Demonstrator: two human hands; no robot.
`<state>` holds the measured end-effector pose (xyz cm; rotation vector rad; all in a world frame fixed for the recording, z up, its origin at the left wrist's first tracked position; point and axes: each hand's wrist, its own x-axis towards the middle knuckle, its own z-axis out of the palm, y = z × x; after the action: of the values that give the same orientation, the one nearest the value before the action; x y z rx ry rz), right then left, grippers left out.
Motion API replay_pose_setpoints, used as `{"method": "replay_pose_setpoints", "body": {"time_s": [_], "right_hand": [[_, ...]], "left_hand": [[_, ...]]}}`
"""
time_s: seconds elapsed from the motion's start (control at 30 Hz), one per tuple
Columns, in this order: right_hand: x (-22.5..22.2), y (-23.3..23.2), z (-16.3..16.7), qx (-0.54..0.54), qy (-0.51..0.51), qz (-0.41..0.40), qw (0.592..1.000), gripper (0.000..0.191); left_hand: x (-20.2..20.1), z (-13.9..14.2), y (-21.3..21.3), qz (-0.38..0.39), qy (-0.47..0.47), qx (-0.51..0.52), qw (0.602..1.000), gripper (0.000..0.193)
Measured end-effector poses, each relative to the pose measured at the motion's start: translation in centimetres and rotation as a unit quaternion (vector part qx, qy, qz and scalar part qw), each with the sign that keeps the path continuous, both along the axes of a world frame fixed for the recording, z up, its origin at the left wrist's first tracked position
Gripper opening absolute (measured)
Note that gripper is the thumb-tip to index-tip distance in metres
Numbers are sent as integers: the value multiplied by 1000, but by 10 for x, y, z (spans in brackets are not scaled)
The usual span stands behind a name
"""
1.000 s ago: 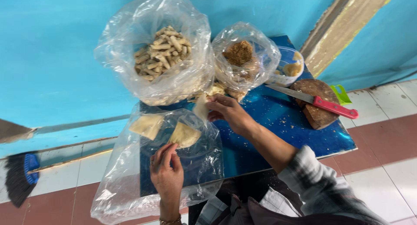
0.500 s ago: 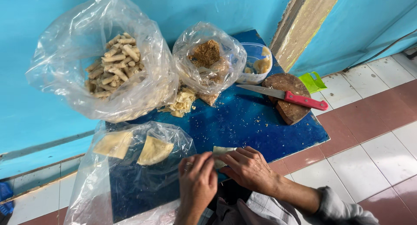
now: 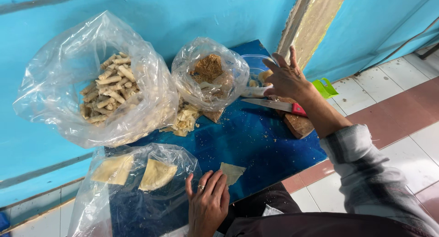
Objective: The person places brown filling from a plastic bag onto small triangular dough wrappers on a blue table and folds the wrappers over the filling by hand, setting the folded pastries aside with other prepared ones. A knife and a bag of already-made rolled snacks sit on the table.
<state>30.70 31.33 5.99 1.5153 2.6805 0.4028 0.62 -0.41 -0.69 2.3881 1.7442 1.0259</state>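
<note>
Currently your left hand (image 3: 208, 205) lies flat, ungripped, pinning the pale folded pastry wrapper (image 3: 231, 171) on the blue board (image 3: 256, 141); right hand (image 3: 286, 77), open and empty, reaches over the clear plastic tub (image 3: 253, 65).

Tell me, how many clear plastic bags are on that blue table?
3. A big bag of rolled sticks at the far left, a smaller bag of brown filling beside it, and a flat bag with pale wrappers near the left hand.

A large clear plastic bag (image 3: 96, 81) is sitting at upper left; a smaller clear bag (image 3: 210, 74) is standing at top centre; a flat clear bag (image 3: 137, 186) is lying at lower left.
</note>
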Motion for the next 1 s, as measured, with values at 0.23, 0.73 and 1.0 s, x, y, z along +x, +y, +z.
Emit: {"method": "replay_pose_setpoints", "body": {"time_s": [0.23, 0.73, 1.0], "right_hand": [[1, 18, -25, -63, 17, 12, 998, 37], [-10, 25, -19, -140, 154, 61, 976, 35], [-16, 12, -11, -121, 205, 25, 971, 26]], "left_hand": [[3, 5, -5, -7, -21, 3, 1000, 23], [3, 5, -3, -5, -11, -7, 1000, 22], [3, 7, -3, -8, -8, -2, 1000, 22]]}}
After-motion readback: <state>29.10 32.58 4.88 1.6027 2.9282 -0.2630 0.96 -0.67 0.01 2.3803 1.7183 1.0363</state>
